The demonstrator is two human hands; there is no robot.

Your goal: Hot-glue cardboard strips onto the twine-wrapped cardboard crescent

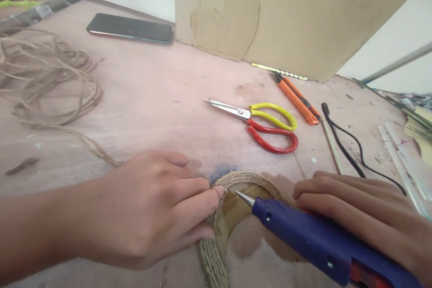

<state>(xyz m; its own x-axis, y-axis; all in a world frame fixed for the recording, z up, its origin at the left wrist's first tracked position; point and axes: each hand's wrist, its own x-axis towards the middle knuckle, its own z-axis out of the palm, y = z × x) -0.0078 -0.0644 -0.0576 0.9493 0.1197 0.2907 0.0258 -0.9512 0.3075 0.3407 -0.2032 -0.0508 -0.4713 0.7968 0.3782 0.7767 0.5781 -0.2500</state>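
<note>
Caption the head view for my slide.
Left hand touches a twine-edged curved piece; right hand holds a blue glue gun.

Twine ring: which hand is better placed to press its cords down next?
Probably the left hand: its fingertips touch the twine ring, while the right hand holds the blue glue gun.

Rows of tan twine (248,177) band the outer edge of a curved brown piece (238,209) on the tabletop (151,99). A blue glue gun (303,238) slants above, metal nozzle (245,198) just inside the band. Loose twine (97,92) sprawls in tangled loops at left.
</note>
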